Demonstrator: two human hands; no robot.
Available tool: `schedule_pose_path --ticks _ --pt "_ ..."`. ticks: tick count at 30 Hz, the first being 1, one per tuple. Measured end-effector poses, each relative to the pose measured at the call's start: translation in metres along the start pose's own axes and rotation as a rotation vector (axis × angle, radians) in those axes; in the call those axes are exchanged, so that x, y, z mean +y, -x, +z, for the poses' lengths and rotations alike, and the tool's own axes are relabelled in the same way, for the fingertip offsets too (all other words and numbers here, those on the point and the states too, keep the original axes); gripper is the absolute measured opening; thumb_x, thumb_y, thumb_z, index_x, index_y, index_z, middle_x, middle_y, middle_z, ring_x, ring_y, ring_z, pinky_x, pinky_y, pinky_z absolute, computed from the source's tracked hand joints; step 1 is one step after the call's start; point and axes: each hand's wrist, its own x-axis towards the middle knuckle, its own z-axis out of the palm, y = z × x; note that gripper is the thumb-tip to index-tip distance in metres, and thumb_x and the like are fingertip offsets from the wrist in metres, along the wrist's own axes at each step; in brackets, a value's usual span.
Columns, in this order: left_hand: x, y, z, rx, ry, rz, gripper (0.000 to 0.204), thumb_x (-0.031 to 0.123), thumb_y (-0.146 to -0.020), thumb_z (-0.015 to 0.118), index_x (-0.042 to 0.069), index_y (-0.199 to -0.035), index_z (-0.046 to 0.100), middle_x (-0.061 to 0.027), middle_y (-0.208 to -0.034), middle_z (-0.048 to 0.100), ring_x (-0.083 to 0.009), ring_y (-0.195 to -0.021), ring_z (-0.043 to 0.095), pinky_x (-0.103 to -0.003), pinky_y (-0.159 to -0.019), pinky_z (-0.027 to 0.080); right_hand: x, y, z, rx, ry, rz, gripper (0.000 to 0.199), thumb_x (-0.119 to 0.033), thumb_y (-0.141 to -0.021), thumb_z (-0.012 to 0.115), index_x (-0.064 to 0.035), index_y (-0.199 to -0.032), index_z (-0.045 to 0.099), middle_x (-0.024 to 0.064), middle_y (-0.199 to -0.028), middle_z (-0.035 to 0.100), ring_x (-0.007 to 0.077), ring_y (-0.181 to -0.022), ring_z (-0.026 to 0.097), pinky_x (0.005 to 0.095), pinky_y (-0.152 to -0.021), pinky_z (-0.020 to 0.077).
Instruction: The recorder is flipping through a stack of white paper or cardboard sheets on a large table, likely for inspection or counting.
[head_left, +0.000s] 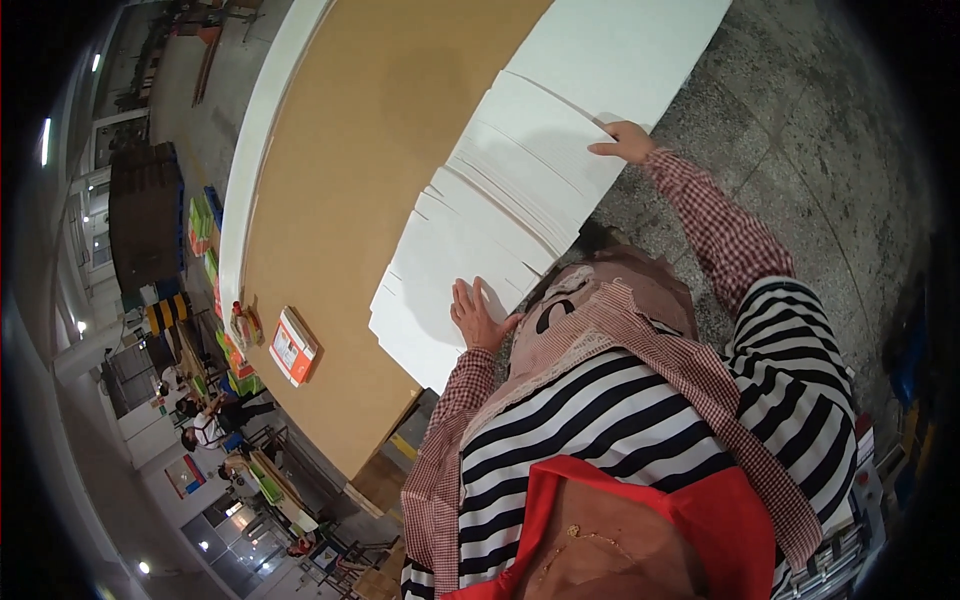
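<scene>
A fanned stack of large white sheets (500, 200) lies along the near edge of a long brown table (340, 200). My left hand (478, 315) presses flat on the lower end of the stack with its fingers spread. My right hand (625, 142) rests on the outer edge of the upper sheets with its fingers stretched over the corner, and I cannot tell if it grips them. Both arms wear red checked sleeves over a black and white striped shirt and a red apron.
A small orange and white box (293, 345) lies on the brown table left of the stack. Grey speckled floor (800, 120) lies to the right. Other people (205, 425) sit at benches with green and yellow goods far at the lower left.
</scene>
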Motion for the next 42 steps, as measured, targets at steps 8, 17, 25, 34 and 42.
schedule_pose_path --ticks 8,17,25,34,42 --pt "-0.012 -0.004 -0.005 0.032 -0.055 0.145 0.125 0.072 -0.055 0.077 0.011 -0.151 0.024 -0.0314 -0.147 0.025 -0.0463 -0.137 0.024 -0.056 -0.110 0.022 0.006 0.052 0.066 -0.021 -1.680 0.042 0.055 -0.017 -0.095 0.061 0.0013 -0.142 0.039 0.0131 -0.135 0.054 0.0231 -0.124 0.052 0.0371 -0.108 0.0406" --pt "-0.036 0.000 0.005 -0.047 -0.018 0.213 0.123 0.072 -0.060 0.074 0.013 -0.153 0.019 -0.0289 -0.154 0.013 -0.0432 -0.144 0.012 -0.060 -0.113 0.011 -0.014 0.035 0.103 0.461 -0.712 -0.028 0.058 -0.024 -0.087 0.071 0.0046 -0.133 0.050 0.0171 -0.123 0.062 0.0257 -0.111 0.060 0.0348 -0.094 0.0486" --pt "-0.042 0.009 0.034 0.084 0.050 0.242 0.111 0.062 -0.073 0.070 0.012 -0.154 0.014 -0.0275 -0.158 -0.002 -0.0415 -0.147 -0.003 -0.061 -0.114 -0.001 -0.033 0.061 0.131 0.622 -0.206 -0.186 0.049 -0.024 -0.088 0.068 0.0043 -0.125 0.056 0.0252 -0.117 0.063 0.0334 -0.108 0.063 0.0388 -0.092 0.0499" --pt "-0.043 0.010 0.032 0.048 0.030 0.226 0.115 0.058 -0.072 0.073 0.010 -0.154 0.010 -0.0288 -0.157 -0.004 -0.0433 -0.147 -0.005 -0.063 -0.113 0.000 -0.025 0.053 0.120 0.436 -0.500 -0.105 0.051 -0.019 -0.086 0.069 0.0070 -0.127 0.053 0.0238 -0.115 0.064 0.0333 -0.108 0.062 0.0380 -0.095 0.0480" --pt "-0.042 0.009 0.030 0.007 -0.032 0.221 0.120 0.058 -0.069 0.075 0.011 -0.155 0.006 -0.0280 -0.158 -0.005 -0.0423 -0.147 -0.005 -0.063 -0.114 0.001 -0.017 0.042 0.113 0.489 -0.691 -0.140 0.042 -0.018 -0.085 0.069 0.0076 -0.118 0.059 0.0237 -0.106 0.067 0.0307 -0.101 0.065 0.0379 -0.090 0.0491"
